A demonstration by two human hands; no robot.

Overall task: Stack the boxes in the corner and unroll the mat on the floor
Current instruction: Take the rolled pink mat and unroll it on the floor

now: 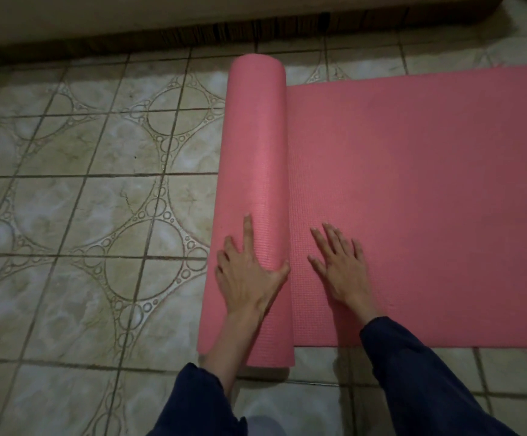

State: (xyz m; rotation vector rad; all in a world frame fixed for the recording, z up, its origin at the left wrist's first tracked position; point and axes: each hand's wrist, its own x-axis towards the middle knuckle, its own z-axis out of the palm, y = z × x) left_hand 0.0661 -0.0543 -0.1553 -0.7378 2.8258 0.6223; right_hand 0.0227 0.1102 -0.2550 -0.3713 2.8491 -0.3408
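Observation:
A pink mat (413,199) lies partly unrolled on the tiled floor, its flat part stretching to the right edge of the view. The rolled part of the mat (256,158) stands as a thick cylinder running from near to far in the middle. My left hand (248,272) rests on the near end of the roll, fingers spread and straight, thumb against its right side. My right hand (339,265) presses flat on the unrolled part just right of the roll. No boxes are in view.
Patterned beige floor tiles (83,199) spread out to the left of the roll. A long pale piece of furniture or ledge (130,17) runs along the far side, with a dark gap under it. Both my sleeves are dark blue.

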